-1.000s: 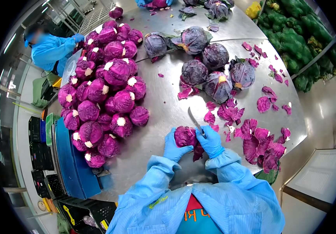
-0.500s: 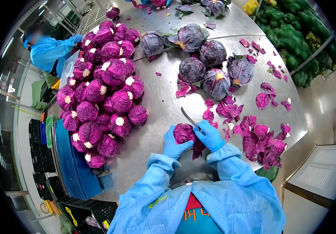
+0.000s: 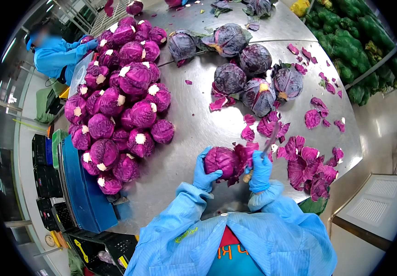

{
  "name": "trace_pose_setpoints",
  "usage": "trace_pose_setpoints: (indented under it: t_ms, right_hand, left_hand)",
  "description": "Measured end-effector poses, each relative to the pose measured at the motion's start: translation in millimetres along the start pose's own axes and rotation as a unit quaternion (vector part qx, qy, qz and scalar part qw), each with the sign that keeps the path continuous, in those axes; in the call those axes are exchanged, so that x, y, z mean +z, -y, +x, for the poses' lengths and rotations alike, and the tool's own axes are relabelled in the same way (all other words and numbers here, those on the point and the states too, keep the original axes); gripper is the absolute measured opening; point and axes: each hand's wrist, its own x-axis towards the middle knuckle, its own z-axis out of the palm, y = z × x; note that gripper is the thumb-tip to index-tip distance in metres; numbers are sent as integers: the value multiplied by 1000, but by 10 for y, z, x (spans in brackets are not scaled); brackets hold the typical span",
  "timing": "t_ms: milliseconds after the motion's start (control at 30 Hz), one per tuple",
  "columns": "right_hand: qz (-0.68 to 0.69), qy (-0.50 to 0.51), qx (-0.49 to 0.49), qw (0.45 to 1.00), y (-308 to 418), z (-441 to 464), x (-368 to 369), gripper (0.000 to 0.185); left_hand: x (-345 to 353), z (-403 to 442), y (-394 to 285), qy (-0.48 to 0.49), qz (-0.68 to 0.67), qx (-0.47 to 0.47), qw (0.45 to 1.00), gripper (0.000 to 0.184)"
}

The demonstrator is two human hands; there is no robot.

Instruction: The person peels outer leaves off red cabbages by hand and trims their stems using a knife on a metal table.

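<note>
one purple cabbage [image 3: 221,162], left fingers [image 3: 201,162] curved wide around it, right fingers [image 3: 259,162] clenched on a knife [image 3: 270,139]

- Orange lettering [image 3: 233,251] noted on teal shirt [image 3: 228,267]; partly covered by open blue jacket [image 3: 290,244], so no full word can be read.
- Yellow-green script-like mark [image 3: 186,235] seen on jacket's left chest (small, slanted); cannot be made out.
- No brand, number or sign can be read elsewhere.

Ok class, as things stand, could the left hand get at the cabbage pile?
Probably: only bare table separates the left hand from the cabbage pile, though that hand is busy holding a cabbage.
</note>
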Motion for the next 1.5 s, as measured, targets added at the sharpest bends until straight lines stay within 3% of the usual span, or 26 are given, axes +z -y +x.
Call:
trace_pose_setpoints:
  t_ms: [67,200,267,333,400,500,600,667,733,833,933,967,1067,1100,1200,1233,1300,1367,1400,1500]
  right_hand:
    - [62,-29,-32,997,58,63,-126,19]
    - [139,-110,-44,983,153,146,-431,18]
    - [181,-130,-46,974,435,193,-523,23]
    - [126,-135,-174,967,376,546,-1078,31]
    - [-41,-187,-269,944,426,745,-1351,36]
    - [-193,-181,-318,910,315,892,-1582,38]
    - [-339,-15,-271,901,435,622,-955,42]
    - [-286,157,-252,911,557,380,-445,43]
    - [-338,278,-253,863,621,280,-120,42]
    - [-318,481,-240,781,592,413,28,40]
    - [-342,509,-264,745,558,510,30,36]
    - [-348,490,-313,735,517,517,-3,31]
    - [-526,390,-475,588,550,384,6,30]
    - [-515,393,-488,585,658,287,34,34]
    - [-277,393,-449,753,832,203,-9,31]
    - [-155,341,-384,844,831,214,-51,31]
    - [-73,159,-269,947,859,348,-152,29]
    - [-151,-35,-227,962,759,663,-276,31]
    - [-123,-39,-195,972,672,680,-296,32]
    - [-81,-31,-102,991,471,446,-299,36]
  left_hand:
    - [47,6,-10,-21,-123,-33,992,94]
    - [48,34,-67,-10,-186,-41,982,86]
    - [-16,5,-112,-20,-278,-94,956,82]
    - [-126,-7,-149,-42,-378,-140,914,82]
    - [-131,13,-263,-9,-381,-145,913,83]
    - [-56,10,-389,9,-420,-193,887,83]
    - [10,-22,-426,29,-405,-245,880,79]
    - [45,-37,-393,63,-386,-274,879,78]
    - [99,-43,-441,103,-364,-313,871,76]
    - [132,-113,-416,62,-347,-373,858,75]
    - [146,-168,-420,44,-326,-396,857,73]
    - [145,-162,-435,52,-309,-398,862,73]
    - [101,-125,-280,58,-292,-392,871,70]
    - [92,-102,-253,66,-302,-392,866,69]
    - [-19,-86,-193,63,-307,-401,861,69]
    - [-12,-93,-236,60,-305,-401,862,69]
    - [-14,-97,-259,50,-302,-402,863,71]
    - [-67,-100,-264,90,-383,-402,826,70]
    - [-89,-100,-268,109,-423,-399,806,70]
    - [81,-138,-388,8,-441,-346,828,73]
